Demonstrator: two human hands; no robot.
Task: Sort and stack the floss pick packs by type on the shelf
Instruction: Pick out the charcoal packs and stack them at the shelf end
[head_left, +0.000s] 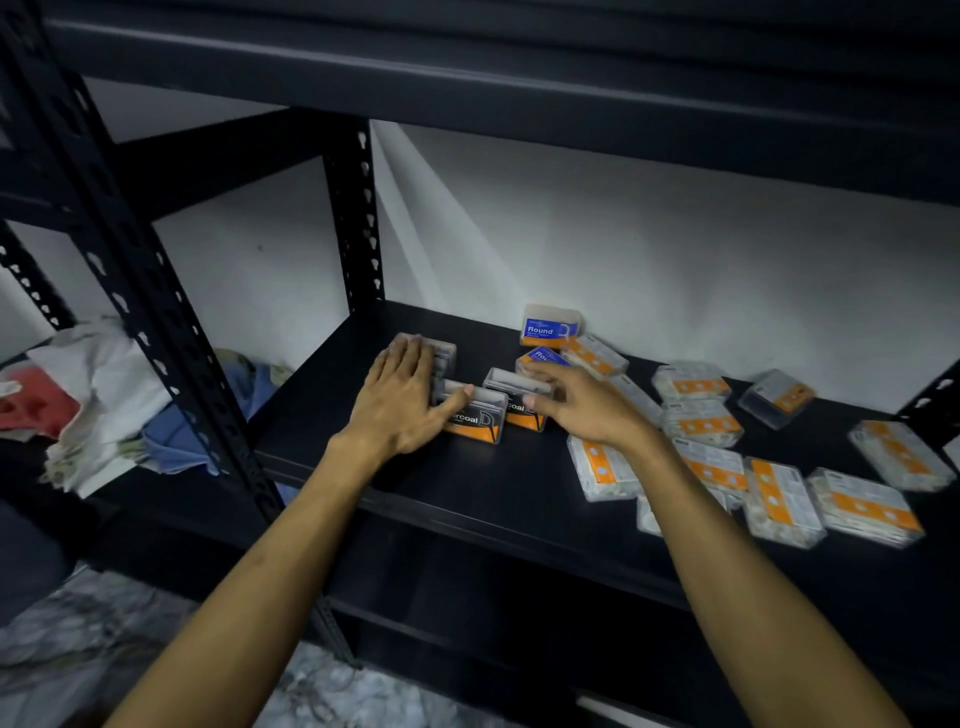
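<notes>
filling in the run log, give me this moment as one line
left hand flat on charcoal packs | right hand grips second charcoal pack | round pack upright behind | shelf

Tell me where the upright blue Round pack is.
The blue Round pack stands at the shelf's back by the white wall, just behind another blue pack.

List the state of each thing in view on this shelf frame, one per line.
Left hand: fingers straight, resting on a clear pack.
Right hand: fingers curled round a charcoal pack.
Front charcoal pack: upright, thumb touching it.
Round pack: upright by the wall.
Orange-label packs: lying flat, scattered, unstacked.
Shelf: partly covered.
</notes>
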